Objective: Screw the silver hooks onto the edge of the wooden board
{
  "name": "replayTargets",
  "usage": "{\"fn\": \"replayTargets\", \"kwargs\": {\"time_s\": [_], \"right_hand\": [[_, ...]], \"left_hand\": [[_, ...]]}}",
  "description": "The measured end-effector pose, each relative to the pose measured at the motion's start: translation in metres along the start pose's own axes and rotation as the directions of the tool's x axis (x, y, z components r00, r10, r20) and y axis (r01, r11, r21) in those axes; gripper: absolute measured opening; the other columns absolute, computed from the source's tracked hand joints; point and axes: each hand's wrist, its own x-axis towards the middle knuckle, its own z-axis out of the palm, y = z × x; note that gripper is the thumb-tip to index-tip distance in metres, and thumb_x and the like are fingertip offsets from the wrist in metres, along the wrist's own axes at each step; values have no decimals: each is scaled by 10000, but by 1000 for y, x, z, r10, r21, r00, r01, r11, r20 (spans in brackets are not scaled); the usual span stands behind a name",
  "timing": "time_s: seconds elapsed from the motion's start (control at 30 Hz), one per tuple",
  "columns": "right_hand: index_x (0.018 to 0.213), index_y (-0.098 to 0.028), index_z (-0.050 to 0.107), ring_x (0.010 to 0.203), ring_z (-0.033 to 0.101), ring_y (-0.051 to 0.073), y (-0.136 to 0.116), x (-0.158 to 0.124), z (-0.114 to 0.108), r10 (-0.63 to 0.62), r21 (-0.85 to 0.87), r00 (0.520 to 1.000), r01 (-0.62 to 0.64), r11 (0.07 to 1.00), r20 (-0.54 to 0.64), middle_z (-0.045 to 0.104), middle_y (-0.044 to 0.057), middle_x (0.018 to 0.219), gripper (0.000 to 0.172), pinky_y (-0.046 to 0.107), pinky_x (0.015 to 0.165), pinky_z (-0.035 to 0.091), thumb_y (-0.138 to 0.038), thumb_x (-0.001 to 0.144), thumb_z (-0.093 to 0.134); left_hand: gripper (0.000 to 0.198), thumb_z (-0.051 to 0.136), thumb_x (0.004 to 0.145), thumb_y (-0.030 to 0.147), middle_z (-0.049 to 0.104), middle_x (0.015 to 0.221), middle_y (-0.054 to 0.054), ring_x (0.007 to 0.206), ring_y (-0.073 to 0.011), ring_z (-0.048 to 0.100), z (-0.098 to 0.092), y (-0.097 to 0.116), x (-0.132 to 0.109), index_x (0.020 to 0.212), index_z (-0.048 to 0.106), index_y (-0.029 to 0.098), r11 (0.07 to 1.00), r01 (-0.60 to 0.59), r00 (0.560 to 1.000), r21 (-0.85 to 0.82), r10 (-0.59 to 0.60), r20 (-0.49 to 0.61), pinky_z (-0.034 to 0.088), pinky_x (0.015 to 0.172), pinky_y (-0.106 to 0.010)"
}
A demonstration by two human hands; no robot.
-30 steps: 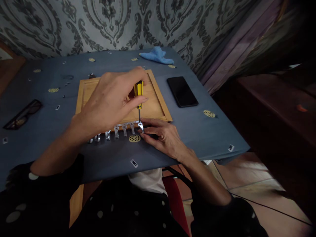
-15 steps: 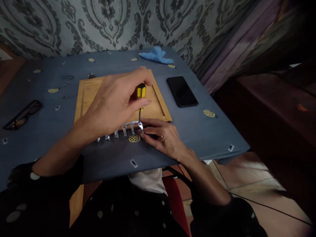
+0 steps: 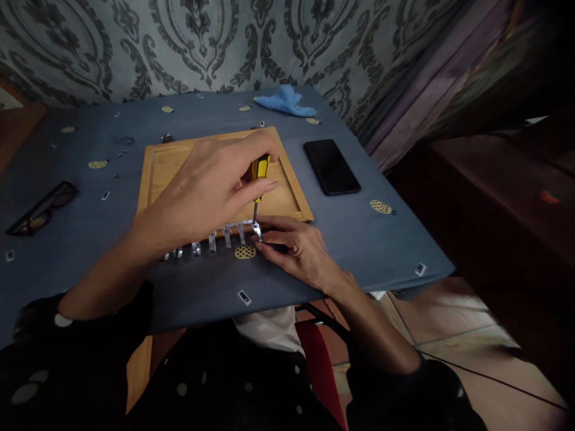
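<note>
My left hand (image 3: 204, 191) is wrapped round the yellow-and-black handle of a small screwdriver (image 3: 257, 179), held nearly upright. Its tip rests on the right end of a metal hook rail (image 3: 215, 236) that lies along the near edge of a wooden board (image 3: 166, 164). My right hand (image 3: 299, 248) lies on the blue table cover with its fingertips pinched on the rail's right end, just below the tip. Several hooks hang from the rail toward me; its left part is hidden under my left forearm.
A black phone (image 3: 331, 166) lies right of the board. A blue cloth (image 3: 285, 100) sits at the far edge near the patterned wall. Dark glasses (image 3: 40, 208) lie at the left. Small screws (image 3: 121, 154) are scattered at the back left. The table (image 3: 395, 251) ends close on the right.
My left hand has turned a little on the screwdriver handle, fingers shifting round it and the handle tilting slightly right. The right hand and the rail stay put.
</note>
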Motion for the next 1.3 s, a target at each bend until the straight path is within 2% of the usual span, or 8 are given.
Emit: {"fn": "replayTargets", "kwargs": {"time_s": [0.2,0.33,0.43,0.6,0.8,0.93,1.1,1.3], "right_hand": [[968,-210,833,1081,756,246,-1,0,-1,11,7,1000,-11,1000,-7,738,89,1321,233,348,829,611,-272,985,610],[973,-211,833,1067,761,246,-2,0,-2,17,8,1000,-17,1000,-6,737,92,1324,213,344,820,606,-253,972,624],[965,-218,830,1071,760,247,-2,0,-2,27,6,1000,-27,1000,11,738,92,1323,215,350,822,603,-258,976,619],[984,-230,827,1107,748,239,-1,0,-2,34,19,999,-35,999,20,736,78,1327,226,354,858,598,-283,987,607],[978,-221,829,1092,749,242,-1,0,-1,27,10,999,-27,1000,19,738,81,1322,209,350,840,603,-267,977,625],[987,-224,829,1087,751,245,-2,0,-2,26,-1,999,-26,1000,21,738,85,1320,223,362,831,613,-276,986,612],[1008,-242,829,1102,748,241,-1,-1,-2,34,9,999,-35,999,21,734,73,1331,208,368,878,616,-262,976,624],[1016,-228,827,1133,742,247,-1,0,-3,24,14,999,-24,1000,26,732,83,1333,245,372,874,613,-285,996,589]], "left_hand": [[128,700,914,248,711,915,-8,783,-179,691,3,3,-1,1032,674,206,998,17,999,61,-15,-42,543,814,-319],[217,691,901,238,702,937,5,780,-173,687,3,4,-3,1113,646,235,999,21,998,28,-19,-63,564,835,-325],[268,661,900,209,691,928,10,814,-177,701,-1,3,-4,1163,628,249,1000,1,1000,-19,-2,-27,578,849,-325],[295,633,890,210,707,1036,-1,893,-181,712,-8,1,-3,1181,635,253,995,-61,997,-80,65,47,588,826,-307],[122,611,954,268,721,997,-32,867,-185,705,-2,0,-2,1036,675,206,999,-47,998,-1,47,33,565,848,-319],[147,643,941,282,722,1018,-45,969,-228,709,3,0,-1,1065,677,209,999,-22,1000,24,22,3,554,893,-342],[249,670,902,260,718,993,-20,831,-186,697,3,2,-2,1147,637,233,1000,13,999,27,-12,-42,567,838,-322],[271,645,888,239,705,968,-29,922,-217,712,-5,2,-3,1157,614,241,999,-27,999,-46,28,31,571,813,-331]]}}
